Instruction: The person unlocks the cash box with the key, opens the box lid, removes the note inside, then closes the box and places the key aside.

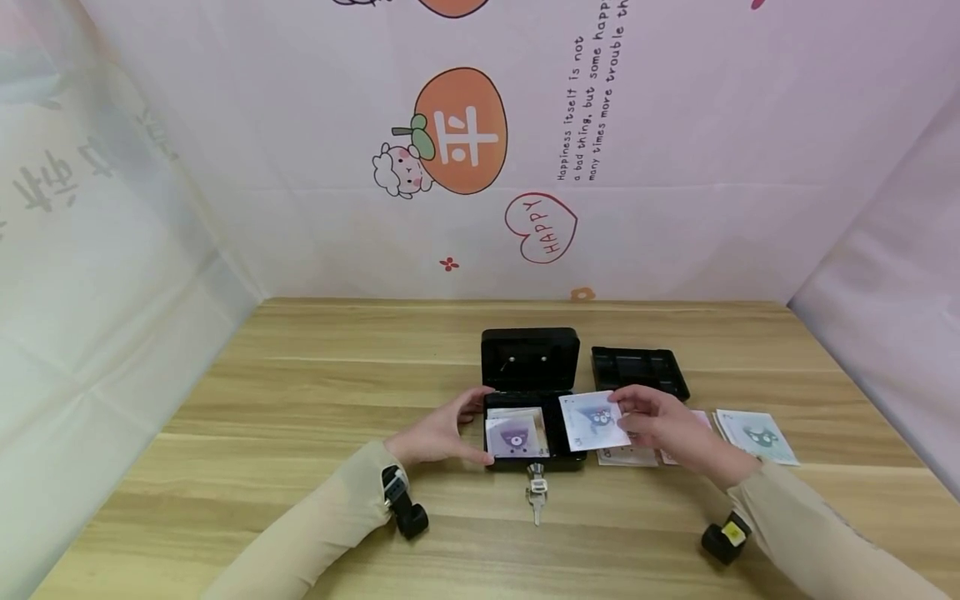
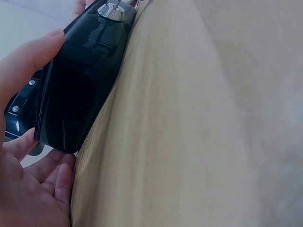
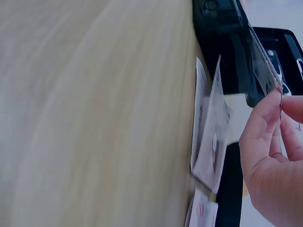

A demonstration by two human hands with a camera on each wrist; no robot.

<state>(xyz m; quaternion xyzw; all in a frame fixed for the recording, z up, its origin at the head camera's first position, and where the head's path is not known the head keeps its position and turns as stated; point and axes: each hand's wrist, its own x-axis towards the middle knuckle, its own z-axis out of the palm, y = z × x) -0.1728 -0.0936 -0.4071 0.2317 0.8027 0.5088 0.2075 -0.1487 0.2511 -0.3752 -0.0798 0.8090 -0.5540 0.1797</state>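
A black cash box (image 1: 573, 461) stands with its lid (image 1: 529, 350) raised, and purple cartoon cards (image 1: 513, 437) lie inside on its left. My left hand (image 1: 438, 432) grips the box's left end, thumb at the front corner and fingers round the back; the left wrist view shows this hold on the box (image 2: 78, 90). Between thumb and fingers my right hand (image 1: 663, 427) pinches a square card stack (image 1: 592, 421) with a blue cartoon print, tilted over the box's right half. The right wrist view shows this stack (image 3: 266, 64) edge-on; how many cards are in it, I cannot tell.
Keys (image 1: 537, 496) hang from the lock at the box's front. A black compartment tray (image 1: 637, 367) lies behind my right hand. Green-printed cards (image 1: 759, 437) lie at the right, and more cards (image 1: 626, 456) lie partly under my right hand. A printed cloth wall (image 1: 675, 208) stands behind the table.
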